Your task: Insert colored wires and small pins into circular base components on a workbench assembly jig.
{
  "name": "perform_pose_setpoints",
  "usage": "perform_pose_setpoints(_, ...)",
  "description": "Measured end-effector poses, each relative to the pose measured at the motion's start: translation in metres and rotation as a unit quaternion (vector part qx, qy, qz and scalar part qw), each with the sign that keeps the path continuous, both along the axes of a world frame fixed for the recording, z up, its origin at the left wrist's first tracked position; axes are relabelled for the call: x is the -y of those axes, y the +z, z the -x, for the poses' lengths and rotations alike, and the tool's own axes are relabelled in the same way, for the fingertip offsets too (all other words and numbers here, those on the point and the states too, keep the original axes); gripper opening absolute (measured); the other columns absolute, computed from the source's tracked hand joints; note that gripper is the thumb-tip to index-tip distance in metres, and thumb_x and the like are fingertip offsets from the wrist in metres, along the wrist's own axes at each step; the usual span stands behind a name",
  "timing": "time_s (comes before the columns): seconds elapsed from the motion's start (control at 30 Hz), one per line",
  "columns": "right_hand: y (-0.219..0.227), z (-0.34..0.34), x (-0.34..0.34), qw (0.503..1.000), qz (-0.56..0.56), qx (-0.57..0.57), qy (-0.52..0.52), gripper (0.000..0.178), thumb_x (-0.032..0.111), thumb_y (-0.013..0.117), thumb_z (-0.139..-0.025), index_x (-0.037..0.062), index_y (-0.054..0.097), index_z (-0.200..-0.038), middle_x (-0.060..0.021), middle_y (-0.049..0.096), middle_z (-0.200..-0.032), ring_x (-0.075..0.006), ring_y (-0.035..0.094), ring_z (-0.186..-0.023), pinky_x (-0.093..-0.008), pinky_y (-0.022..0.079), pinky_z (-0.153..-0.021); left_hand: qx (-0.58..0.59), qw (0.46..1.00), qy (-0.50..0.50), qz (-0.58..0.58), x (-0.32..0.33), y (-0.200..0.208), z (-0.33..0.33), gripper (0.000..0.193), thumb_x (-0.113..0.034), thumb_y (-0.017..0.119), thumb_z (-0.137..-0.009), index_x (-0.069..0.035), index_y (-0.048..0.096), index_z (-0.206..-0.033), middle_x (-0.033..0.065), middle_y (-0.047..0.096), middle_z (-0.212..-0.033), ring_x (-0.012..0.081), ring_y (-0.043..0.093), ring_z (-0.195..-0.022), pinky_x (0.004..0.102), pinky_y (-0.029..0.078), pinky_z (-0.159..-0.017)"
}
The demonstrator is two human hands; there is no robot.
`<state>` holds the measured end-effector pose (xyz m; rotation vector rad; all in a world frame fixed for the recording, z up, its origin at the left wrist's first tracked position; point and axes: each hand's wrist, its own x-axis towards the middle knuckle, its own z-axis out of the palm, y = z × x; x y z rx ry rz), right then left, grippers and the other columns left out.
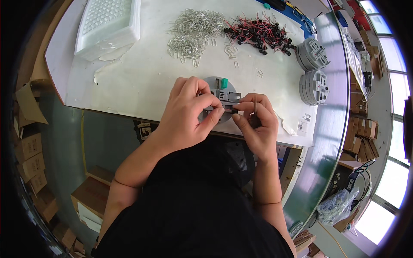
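Note:
A round grey plastic disc [211, 80] with raised slots lies near the table's front edge, a small green block [223, 83] standing on its far side. My left hand [185, 112] covers the disc's left part, thumb and fingers pinched over its middle; what they hold is too small to make out. At the disc's right edge is my right hand [262, 127], its thumb and forefinger close by a small dark part [231, 108] on the disc. A thin dark tool [255, 112] is held among the right hand's fingers, its kind unclear.
Farther back lie a heap of U-shaped metal clips [193, 32] and a pile of black parts with red wires [262, 34]. A white foam box [109, 28] stands at far left. Stacked grey discs [313, 87] are at the right, beside a green-topped bench [322, 159].

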<state>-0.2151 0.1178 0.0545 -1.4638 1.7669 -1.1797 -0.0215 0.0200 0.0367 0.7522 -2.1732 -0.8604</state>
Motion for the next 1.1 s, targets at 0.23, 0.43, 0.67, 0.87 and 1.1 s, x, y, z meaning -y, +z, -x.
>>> perform_pose_setpoints(0.23, 0.005, -0.006, 0.008, 0.974, -0.017, -0.224, 0.011, 0.018, 0.003, 0.082, -0.081, 0.0033, 0.073, -0.097, -0.0059, 0.066, -0.109, -0.0244, 0.068, -0.081, -0.0373, 0.055, -0.063, 0.021, 0.993, 0.065, 0.092, -0.006, -0.024, 0.012, 0.010, -0.011, 0.080, -0.082, -0.007, 0.071, -0.085, 0.0076, 0.059, -0.110, 0.0323, 0.053, -0.101, 0.0430, 0.048, -0.090)
perform_pose_setpoints(0.43, 0.025, -0.006, 0.023, 0.929, -0.047, -0.361, 0.069, 0.016, 0.002, 0.082, -0.081, 0.0030, 0.074, -0.095, -0.0042, 0.069, -0.108, -0.0263, 0.072, -0.081, -0.0392, 0.055, -0.065, -0.001, 0.994, 0.094, 0.049, -0.006, -0.022, 0.017, 0.019, -0.012, 0.081, -0.081, -0.008, 0.069, -0.096, 0.0099, 0.060, -0.120, 0.0355, 0.054, -0.115, 0.0485, 0.045, -0.101)
perform_pose_setpoints(0.67, 0.006, 0.002, 0.015, 0.936, 0.035, -0.339, 0.085, 0.010, 0.007, 0.081, -0.080, 0.0065, 0.074, -0.088, -0.0042, 0.066, -0.101, -0.0241, 0.067, -0.073, -0.0387, 0.055, -0.060, 0.015, 0.996, 0.088, 0.011, 0.000, -0.025, 0.016, 0.031, -0.013, 0.085, -0.078, -0.011, 0.068, -0.104, 0.0135, 0.061, -0.133, 0.0370, 0.054, -0.127, 0.0475, 0.043, -0.108)
perform_pose_setpoints(0.87, -0.011, -0.003, 0.015, 0.992, 0.120, 0.012, 0.033, 0.009, 0.006, 0.069, -0.097, 0.0022, 0.070, -0.104, -0.0067, 0.065, -0.090, -0.0170, 0.055, -0.056, -0.0335, 0.048, -0.054, 0.042, 0.995, 0.084, -0.018, -0.001, -0.022, 0.016, 0.034, -0.014, 0.086, -0.077, -0.012, 0.067, -0.105, 0.0106, 0.061, -0.136, 0.0365, 0.054, -0.128, 0.0478, 0.043, -0.109)
perform_pose_setpoints(1.1, -0.044, -0.027, 0.041, 0.939, 0.203, 0.277, 0.034, 0.027, 0.016, 0.044, -0.111, -0.0028, 0.058, -0.124, -0.0051, 0.059, -0.081, -0.0085, 0.036, -0.050, -0.0264, 0.032, -0.047, 0.035, 0.997, 0.070, -0.005, 0.006, -0.025, 0.014, 0.048, -0.019, 0.087, -0.077, -0.012, 0.064, -0.118, 0.0109, 0.060, -0.138, 0.0360, 0.053, -0.128, 0.0473, 0.043, -0.109)
